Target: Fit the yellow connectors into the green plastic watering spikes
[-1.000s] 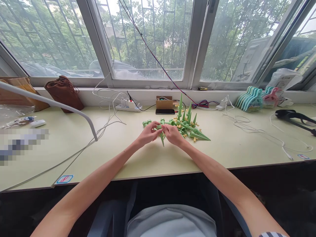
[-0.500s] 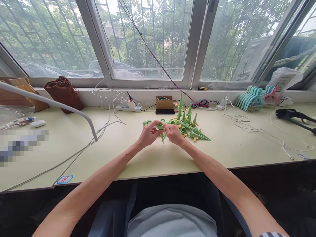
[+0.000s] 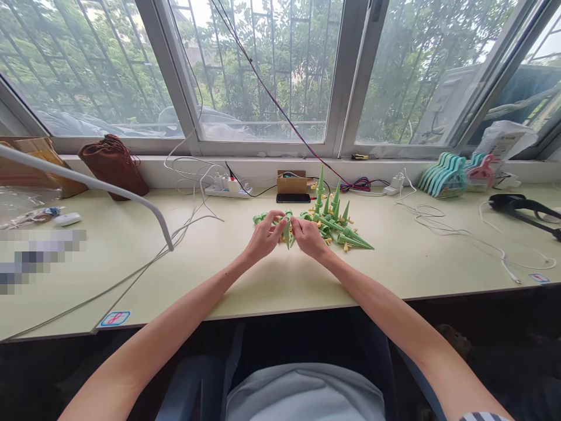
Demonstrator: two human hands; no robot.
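Observation:
Over the middle of the table, my left hand (image 3: 265, 235) curls its fingers round a green plant watering spike (image 3: 287, 234), whose point slants down toward me. The collar of the spike is mostly covered by those fingers. My right hand (image 3: 308, 237) is closed in a pinch against the spike's right side; any small part between its fingertips is hidden. Just beyond and to the right lies a pile of green watering spikes (image 3: 335, 221) with small yellow valves, some standing upright. A few green collared pieces (image 3: 258, 218) are partly hidden behind my left hand.
A black phone (image 3: 293, 198) and a cardboard box (image 3: 291, 182) stand behind the spikes. White cables (image 3: 193, 219) cross the table on the left, near a power strip (image 3: 228, 190). Teal hangers (image 3: 445, 175) and black glasses (image 3: 521, 207) are on the right.
The held spike has turned in my fingers: its open collar showed half a second ago and is now covered. Its point has drawn up slightly. The pile has not moved.

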